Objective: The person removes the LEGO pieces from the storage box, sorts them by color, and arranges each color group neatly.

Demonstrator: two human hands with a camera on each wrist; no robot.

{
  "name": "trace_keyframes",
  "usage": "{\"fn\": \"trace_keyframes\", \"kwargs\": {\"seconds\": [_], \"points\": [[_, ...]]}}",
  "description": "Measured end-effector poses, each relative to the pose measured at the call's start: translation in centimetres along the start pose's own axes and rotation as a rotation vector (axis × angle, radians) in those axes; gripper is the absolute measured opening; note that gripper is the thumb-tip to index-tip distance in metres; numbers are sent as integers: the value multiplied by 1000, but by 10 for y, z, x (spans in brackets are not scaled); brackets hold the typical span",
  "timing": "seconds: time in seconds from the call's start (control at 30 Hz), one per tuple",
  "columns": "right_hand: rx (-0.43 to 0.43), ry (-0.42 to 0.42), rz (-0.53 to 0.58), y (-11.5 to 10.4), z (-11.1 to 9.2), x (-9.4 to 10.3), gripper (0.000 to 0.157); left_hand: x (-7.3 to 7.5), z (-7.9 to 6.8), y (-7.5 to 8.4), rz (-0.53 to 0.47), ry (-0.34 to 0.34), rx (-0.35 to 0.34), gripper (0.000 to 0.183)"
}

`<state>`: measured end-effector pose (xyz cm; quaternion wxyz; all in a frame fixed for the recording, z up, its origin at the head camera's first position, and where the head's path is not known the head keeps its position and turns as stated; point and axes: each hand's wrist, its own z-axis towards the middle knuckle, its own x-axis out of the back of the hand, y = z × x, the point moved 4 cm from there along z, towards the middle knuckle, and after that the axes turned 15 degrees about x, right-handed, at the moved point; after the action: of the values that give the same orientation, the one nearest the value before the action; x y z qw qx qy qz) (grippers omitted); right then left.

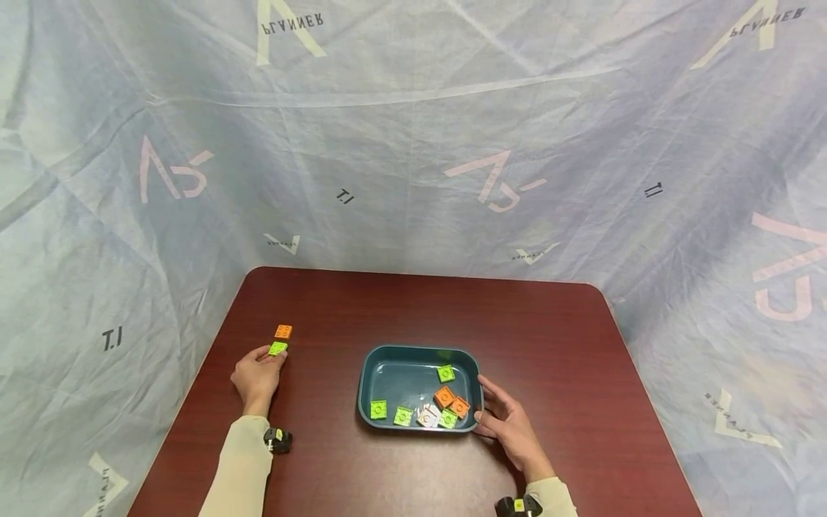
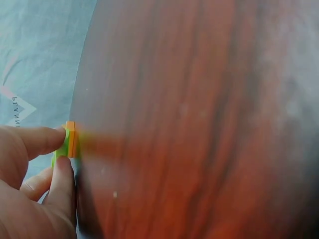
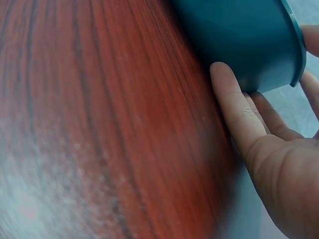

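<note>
head view: left grip (image 1: 257, 373) is pinching a green brick (image 1: 278, 348) at its fingertips, about 1 o'clock from the palm. loose orange brick (image 1: 283, 331) just past it, around 12. green one looks squarish, no obvious long axis. teal tray (image 1: 400, 380) holds green, orange and pale pieces (image 1: 444, 397), mostly towards 4–6. right grip (image 1: 507, 424) has fingers spread, touching its 3 o'clock end.

left wrist: green brick's edge runs roughly 1 to 7.

right wrist: thumb's against the tray wall.

The table (image 1: 543, 319) is dark red, with rounded far corners; behind it and at both sides hangs wrinkled greyish cloth (image 1: 407, 129); it bears pink and black letters (image 1: 803, 296).
</note>
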<state>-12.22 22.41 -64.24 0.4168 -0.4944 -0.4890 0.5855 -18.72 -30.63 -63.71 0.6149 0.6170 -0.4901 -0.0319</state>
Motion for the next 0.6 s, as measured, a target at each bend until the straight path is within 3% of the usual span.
{"fn": "trace_keyframes", "kwargs": {"seconds": [0.6], "points": [[12, 10, -7, 2, -1, 0, 78, -5, -3, -2, -61, 19, 76, 48]]}}
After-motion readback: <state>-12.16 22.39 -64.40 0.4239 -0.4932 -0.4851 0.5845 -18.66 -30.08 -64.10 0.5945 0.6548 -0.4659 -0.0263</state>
